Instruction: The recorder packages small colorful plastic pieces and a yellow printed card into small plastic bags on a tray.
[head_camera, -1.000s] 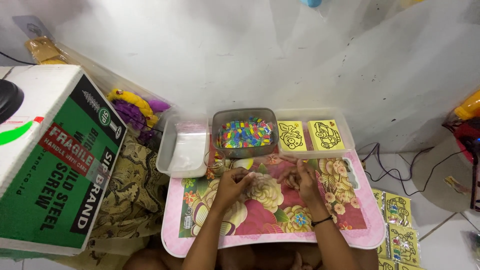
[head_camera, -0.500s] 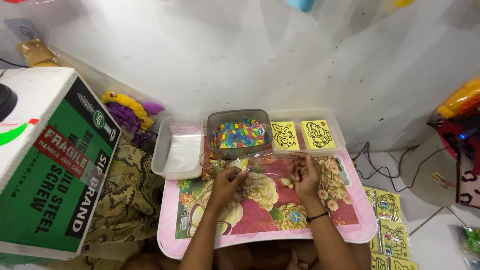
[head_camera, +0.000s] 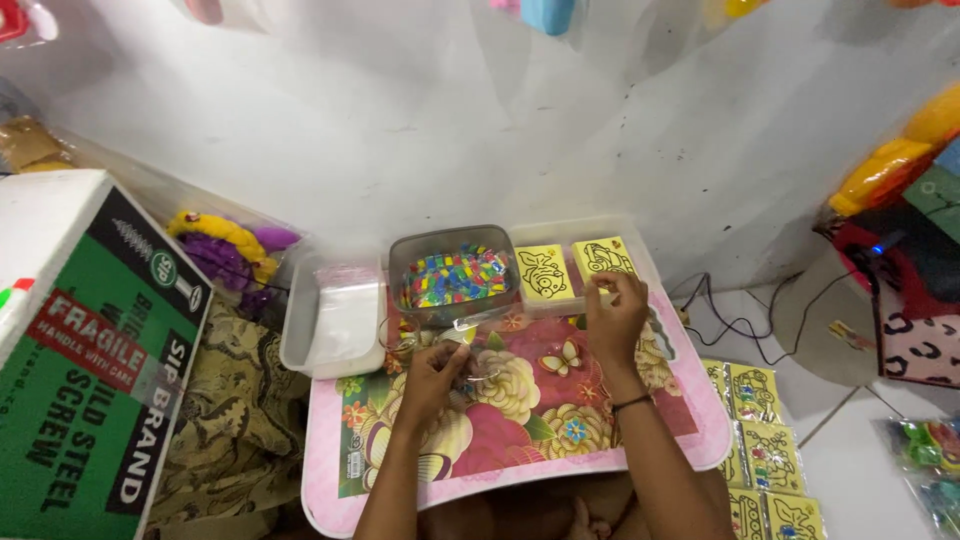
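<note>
The right hand (head_camera: 615, 310) reaches the yellow picture cards (head_camera: 603, 258) in the clear tray (head_camera: 640, 262), fingers curled on the top card. Lift just one (slowly). The left hand (head_camera: 437, 368) pinches a clear bag (head_camera: 462, 338) on the table (head_camera: 520, 440).

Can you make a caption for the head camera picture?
Right hand reaches yellow picture cards; left hand holds something clear.

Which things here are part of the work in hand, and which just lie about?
In use: left hand holding clear bag; right hand at yellow cards; tub of coloured pieces; floral tray.
Lying about: green carton; white tub; cables.
</note>
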